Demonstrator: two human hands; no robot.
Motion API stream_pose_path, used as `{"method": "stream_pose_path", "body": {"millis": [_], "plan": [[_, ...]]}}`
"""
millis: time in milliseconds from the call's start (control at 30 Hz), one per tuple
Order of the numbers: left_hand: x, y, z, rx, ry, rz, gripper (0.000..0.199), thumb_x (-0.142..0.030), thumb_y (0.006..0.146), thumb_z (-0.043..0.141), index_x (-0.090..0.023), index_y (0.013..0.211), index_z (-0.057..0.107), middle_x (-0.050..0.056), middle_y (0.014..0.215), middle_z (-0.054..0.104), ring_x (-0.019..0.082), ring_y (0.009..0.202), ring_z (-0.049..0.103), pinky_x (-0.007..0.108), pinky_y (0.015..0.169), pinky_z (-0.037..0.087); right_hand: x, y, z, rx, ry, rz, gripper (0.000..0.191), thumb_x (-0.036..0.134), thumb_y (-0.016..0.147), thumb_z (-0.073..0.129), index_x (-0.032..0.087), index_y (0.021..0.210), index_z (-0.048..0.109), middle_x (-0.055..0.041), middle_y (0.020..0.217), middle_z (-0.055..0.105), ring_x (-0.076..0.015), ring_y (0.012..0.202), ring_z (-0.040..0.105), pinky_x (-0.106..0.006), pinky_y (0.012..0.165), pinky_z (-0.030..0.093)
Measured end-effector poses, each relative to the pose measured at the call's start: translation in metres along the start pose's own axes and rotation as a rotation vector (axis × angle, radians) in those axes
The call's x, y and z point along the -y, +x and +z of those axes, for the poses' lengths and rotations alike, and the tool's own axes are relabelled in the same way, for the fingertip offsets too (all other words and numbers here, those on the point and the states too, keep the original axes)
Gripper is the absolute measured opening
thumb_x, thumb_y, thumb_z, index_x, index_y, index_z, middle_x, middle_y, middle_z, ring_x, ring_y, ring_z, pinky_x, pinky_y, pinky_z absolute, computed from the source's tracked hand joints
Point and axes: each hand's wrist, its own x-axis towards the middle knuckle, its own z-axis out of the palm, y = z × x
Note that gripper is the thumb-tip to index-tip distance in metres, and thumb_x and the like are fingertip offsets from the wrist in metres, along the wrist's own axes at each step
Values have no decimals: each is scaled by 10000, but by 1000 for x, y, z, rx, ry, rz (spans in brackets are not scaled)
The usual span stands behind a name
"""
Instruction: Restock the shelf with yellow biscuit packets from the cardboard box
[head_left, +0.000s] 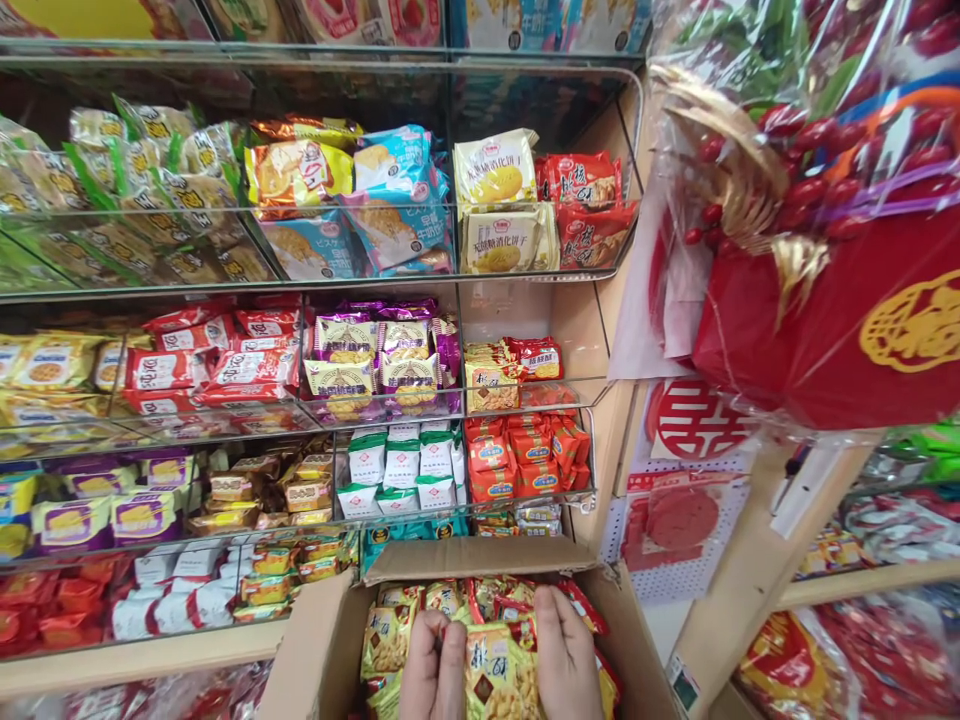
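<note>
An open cardboard box (480, 560) full of small wrapped biscuit packets stands low in the head view, in front of the shelves. Both of my hands are inside its opening. My left hand (435, 665) is closed, its thumb at the left edge of a yellow-gold biscuit packet (499, 680). At the packet's right edge my right hand (566, 655) is closed too, fingers bent around the side. Beside my left hand lies a similar gold packet (388, 635), and red packets (581, 605) show behind my right hand. The lower ends of both hands are cut off by the frame.
Clear-fronted shelves hold several kinds of wrapped snacks. Matching gold packets (491, 385) stand in a compartment above orange-red packets (529, 460). A red gift bag (832, 310) in clear film hangs at upper right, close to the camera. A wooden post (772, 540) slants at right.
</note>
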Motion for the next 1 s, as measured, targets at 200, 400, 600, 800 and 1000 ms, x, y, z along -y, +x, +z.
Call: {"method": "stream_pose_path", "body": {"millis": [200,400,600,800,1000], "plan": [[-19,4,8,30,66,22,371,-591,729,455,-221,717,439,-59,626,397,110,603,376,242,593,340,9,7,4,-1,225,168,395,554,779,423,193,799,582,-43,807,650,-210,832,584,-279,732,451],[-20,9,9,59,82,59,313,-531,744,474,-220,729,450,-57,617,414,110,590,392,240,574,353,0,13,-1,-26,34,0,424,554,812,371,179,694,532,-17,683,566,-162,682,507,-253,656,406],[-11,10,-3,76,160,153,294,-495,780,438,-223,668,443,-59,590,400,108,559,382,230,541,358,0,12,-10,42,-124,-164,411,509,840,354,176,690,541,-16,620,553,-149,646,503,-226,607,384],[0,7,-4,92,128,107,318,-531,765,445,-227,671,454,-53,598,415,112,571,400,223,551,372,-10,12,-12,41,-126,-154,414,539,818,374,191,635,505,-15,609,541,-144,602,498,-218,572,397],[2,3,-2,-56,26,153,355,-568,700,525,-227,609,480,-61,561,382,109,535,350,237,528,321,3,-3,-8,314,239,-51,529,716,648,473,214,794,556,-4,681,561,-137,587,507,-222,535,409]]}}
